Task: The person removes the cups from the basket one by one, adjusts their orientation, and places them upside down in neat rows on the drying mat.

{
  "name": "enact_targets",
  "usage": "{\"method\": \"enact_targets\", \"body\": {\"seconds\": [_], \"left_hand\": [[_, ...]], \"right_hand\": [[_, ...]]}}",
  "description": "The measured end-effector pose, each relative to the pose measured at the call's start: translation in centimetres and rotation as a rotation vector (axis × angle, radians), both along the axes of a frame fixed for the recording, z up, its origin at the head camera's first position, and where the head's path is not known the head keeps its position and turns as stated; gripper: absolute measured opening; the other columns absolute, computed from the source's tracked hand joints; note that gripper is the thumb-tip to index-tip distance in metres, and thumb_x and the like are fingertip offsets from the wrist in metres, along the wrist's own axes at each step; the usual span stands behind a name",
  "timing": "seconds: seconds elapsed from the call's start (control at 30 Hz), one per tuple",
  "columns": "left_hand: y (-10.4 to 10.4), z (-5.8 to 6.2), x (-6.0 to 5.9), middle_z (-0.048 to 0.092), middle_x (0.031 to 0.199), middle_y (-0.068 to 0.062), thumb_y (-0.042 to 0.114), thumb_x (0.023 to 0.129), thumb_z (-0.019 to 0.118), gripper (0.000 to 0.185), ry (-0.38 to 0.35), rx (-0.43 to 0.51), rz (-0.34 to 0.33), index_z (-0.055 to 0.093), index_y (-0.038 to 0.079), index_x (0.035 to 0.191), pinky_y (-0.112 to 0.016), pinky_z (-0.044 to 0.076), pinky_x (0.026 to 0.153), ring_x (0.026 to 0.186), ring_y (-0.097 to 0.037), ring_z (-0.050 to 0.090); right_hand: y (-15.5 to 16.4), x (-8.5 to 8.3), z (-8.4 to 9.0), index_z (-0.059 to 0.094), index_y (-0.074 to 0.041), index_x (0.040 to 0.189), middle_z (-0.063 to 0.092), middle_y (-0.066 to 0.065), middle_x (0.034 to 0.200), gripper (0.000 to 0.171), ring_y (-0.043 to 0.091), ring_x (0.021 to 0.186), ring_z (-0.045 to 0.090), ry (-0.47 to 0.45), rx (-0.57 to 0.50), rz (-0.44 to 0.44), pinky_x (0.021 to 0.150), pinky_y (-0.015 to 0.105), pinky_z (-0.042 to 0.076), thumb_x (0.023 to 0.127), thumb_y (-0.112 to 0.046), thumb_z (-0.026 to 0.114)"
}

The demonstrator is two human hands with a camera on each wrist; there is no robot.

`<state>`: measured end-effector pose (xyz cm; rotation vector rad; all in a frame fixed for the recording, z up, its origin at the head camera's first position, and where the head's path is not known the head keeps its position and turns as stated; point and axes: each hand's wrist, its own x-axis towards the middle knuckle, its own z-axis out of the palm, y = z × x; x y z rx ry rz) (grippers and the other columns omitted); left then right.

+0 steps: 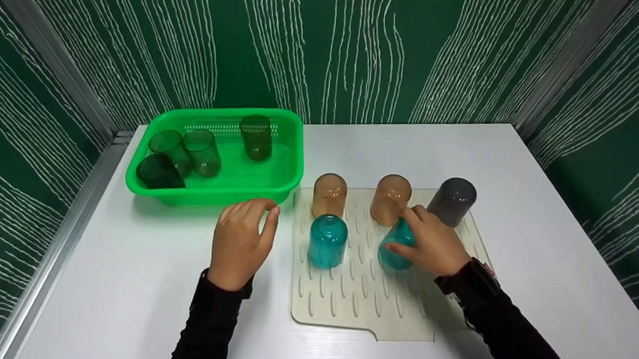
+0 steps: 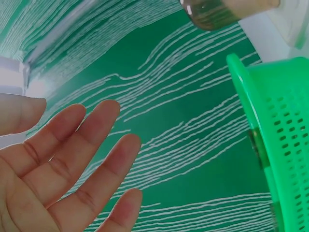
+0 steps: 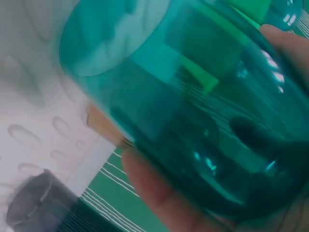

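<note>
My right hand [image 1: 434, 243] grips a teal glass [image 1: 395, 253] over the drying mat [image 1: 339, 305]; its rim tilts toward the mat in the head view. Close up in the right wrist view, the teal glass [image 3: 159, 111] lies between thumb and fingers. Another teal glass [image 1: 327, 242] stands upside down on the mat, left of that hand. Behind are two amber glasses [image 1: 329, 195] and a dark grey glass [image 1: 453, 200], also upside down. My left hand [image 1: 239, 244] hovers near the front of the green basket [image 1: 213, 195], fingers relaxed and holding nothing.
Several tinted glasses [image 1: 202, 153] are in the green basket at the back left, some leaning and one dark one [image 1: 159, 172] on its side. All this is on a white table [image 1: 123, 301] with green, white-streaked walls [image 1: 355, 54] at its back and sides.
</note>
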<state>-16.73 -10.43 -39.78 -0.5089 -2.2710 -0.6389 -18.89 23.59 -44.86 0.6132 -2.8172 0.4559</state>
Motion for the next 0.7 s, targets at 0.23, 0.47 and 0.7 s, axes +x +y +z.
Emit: {"method": "enact_targets", "body": {"seconds": [0.23, 0.47, 0.7], "left_hand": [[0.0, 0.0, 0.0, 0.064, 0.083, -0.001, 0.026, 0.091, 0.050, 0.021, 0.007, -0.004, 0.002, 0.063, 0.011, 0.089, -0.034, 0.042, 0.076, 0.080, -0.016, 0.060], [0.1, 0.0, -0.1, 0.064, 0.082, 0.000, 0.026, 0.090, 0.051, 0.020, 0.003, -0.007, 0.003, 0.063, 0.011, 0.088, -0.035, 0.043, 0.076, 0.080, -0.016, 0.060], [0.1, 0.0, 0.0, 0.064, 0.082, -0.001, 0.027, 0.090, 0.049, 0.022, -0.003, 0.003, 0.001, 0.064, 0.010, 0.089, -0.034, 0.043, 0.076, 0.080, -0.016, 0.060]], "right_hand": [[-0.4, 0.1, -0.5, 0.047, -0.012, 0.114, 0.049, 0.007, 0.096, 0.061, 0.020, 0.079, 0.050, 0.020, 0.026, 0.006, 0.064, 0.034, 0.044, 0.071, -0.051, 0.066], [-0.9, 0.0, -0.7, 0.050, -0.014, 0.111, 0.051, 0.008, 0.096, 0.057, 0.022, 0.078, 0.052, 0.040, 0.072, -0.011, 0.061, 0.036, 0.046, 0.071, -0.052, 0.066], [-1.3, 0.0, -1.0, 0.052, -0.015, 0.111, 0.051, 0.008, 0.097, 0.057, 0.023, 0.077, 0.053, 0.066, 0.099, -0.017, 0.057, 0.038, 0.046, 0.070, -0.052, 0.067]]}}
